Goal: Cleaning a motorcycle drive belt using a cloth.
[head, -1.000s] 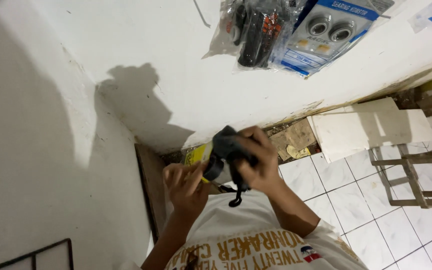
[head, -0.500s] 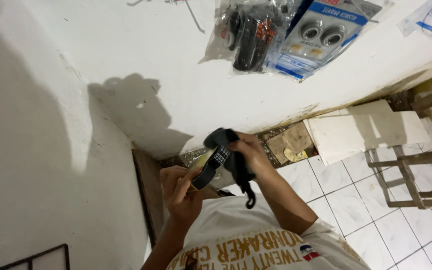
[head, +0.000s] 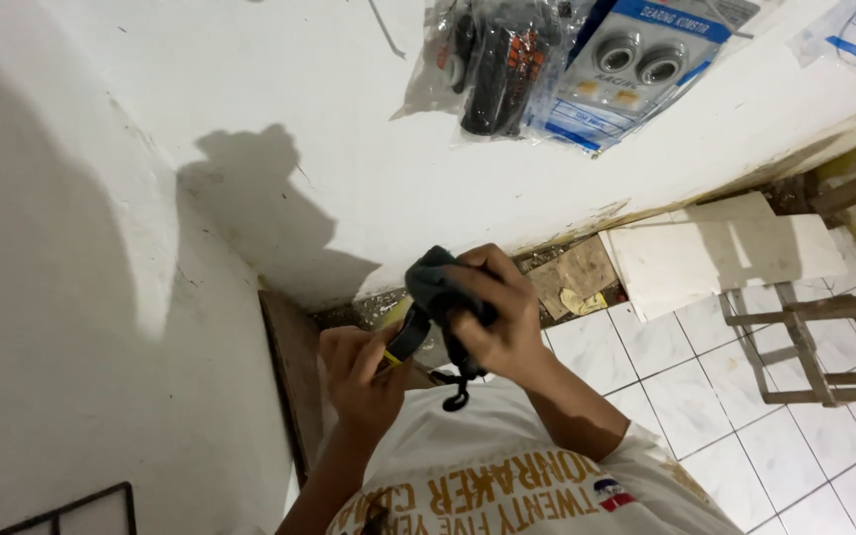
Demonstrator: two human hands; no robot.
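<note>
Two hands meeting at lower centre of the head view, both closed on one dark handset-like device (head: 438, 287): right hand (head: 492, 322) wrapped over its top with a dark cloth bunched beneath the fingers, seemingly for wiping, left hand (head: 364, 372) pinching the lower end near a yellow patch, probably for steadying, short black cord dangling below. Held above a white printed shirt (head: 507, 485), with bagged parts (head: 557, 59) hung on the white wall at upper right, and a wooden frame (head: 814, 347) over floor tiles at right.
</note>
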